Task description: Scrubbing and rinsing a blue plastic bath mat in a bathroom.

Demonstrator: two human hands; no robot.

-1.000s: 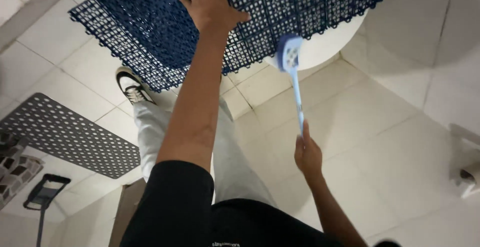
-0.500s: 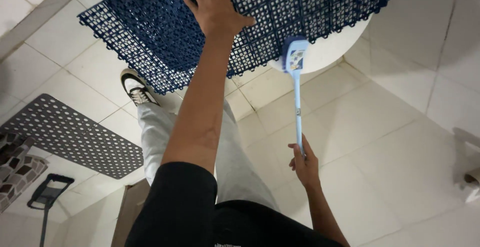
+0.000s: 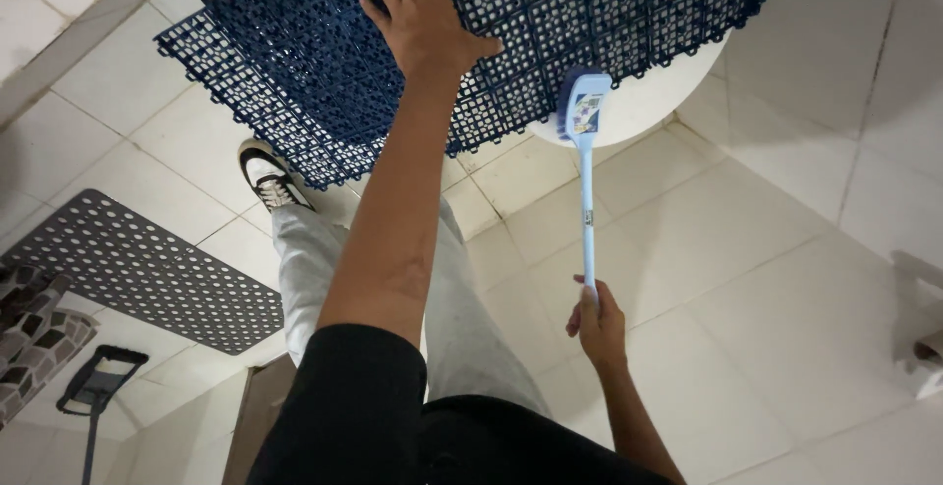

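Head view: left hand [image 3: 424,28] splayed on blue mat [image 3: 589,14]; right hand [image 3: 597,323] grips brush [image 3: 585,151]; grey mat [image 3: 138,269] aside.

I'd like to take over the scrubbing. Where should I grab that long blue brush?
Probably the bare lower shaft of the brush, approached from the side, just above the right hand gripping its end. The handle is slim and straight; the head is pressed against the blue mat.
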